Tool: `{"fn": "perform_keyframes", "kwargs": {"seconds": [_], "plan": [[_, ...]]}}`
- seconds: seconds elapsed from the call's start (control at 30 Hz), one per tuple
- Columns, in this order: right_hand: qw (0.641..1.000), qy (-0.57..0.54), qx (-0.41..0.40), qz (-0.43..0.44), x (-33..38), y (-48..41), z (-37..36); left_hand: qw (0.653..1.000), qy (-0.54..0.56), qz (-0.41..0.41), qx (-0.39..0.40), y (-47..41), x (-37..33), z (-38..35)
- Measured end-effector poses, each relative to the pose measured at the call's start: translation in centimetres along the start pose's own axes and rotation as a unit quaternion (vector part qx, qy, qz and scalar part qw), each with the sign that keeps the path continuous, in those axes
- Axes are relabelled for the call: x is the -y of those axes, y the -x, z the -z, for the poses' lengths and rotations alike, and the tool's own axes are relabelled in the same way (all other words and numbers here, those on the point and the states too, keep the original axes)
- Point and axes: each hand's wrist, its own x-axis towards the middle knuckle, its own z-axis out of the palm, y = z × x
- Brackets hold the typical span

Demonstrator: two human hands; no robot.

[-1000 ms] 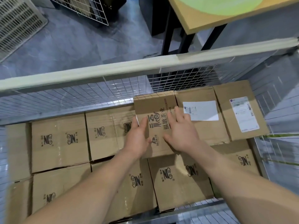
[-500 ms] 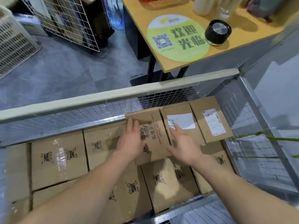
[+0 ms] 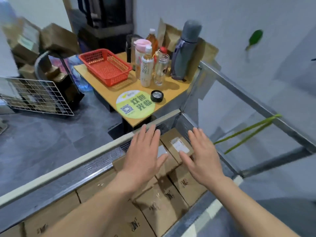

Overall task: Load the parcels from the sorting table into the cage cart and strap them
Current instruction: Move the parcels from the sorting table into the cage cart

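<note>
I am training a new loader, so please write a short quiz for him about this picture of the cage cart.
1. True or false: the left hand grips the white-labelled parcel.
2. The strap hanging from the side rail of the cage cart is: A red, B green, C blue.
3. Fill in: the basket on the table is ___.
Key: 1 false, its fingers are straight and hold nothing; 2 B; 3 red.
</note>
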Motion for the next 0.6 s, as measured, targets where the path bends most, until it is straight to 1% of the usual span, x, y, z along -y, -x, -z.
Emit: {"fn": "perform_keyframes", "kwargs": {"seconds": [0.17, 0.4, 0.6], "plan": [[0.995, 0.026, -0.088, -0.026, -2.3, 2.9, 8.3, 0.991, 0.005, -0.102, -0.084, -2.9, -7.2, 5.2], [0.970, 0.081, -0.212, -0.091, -6.9, 11.2, 19.9, 0.966, 0.017, -0.224, -0.127, -3.1, -20.7, 9.9], [0.932, 0.135, -0.301, -0.150, -10.3, 23.0, 29.6, 0.932, 0.050, -0.328, -0.148, 0.8, -34.4, 13.5]]}}
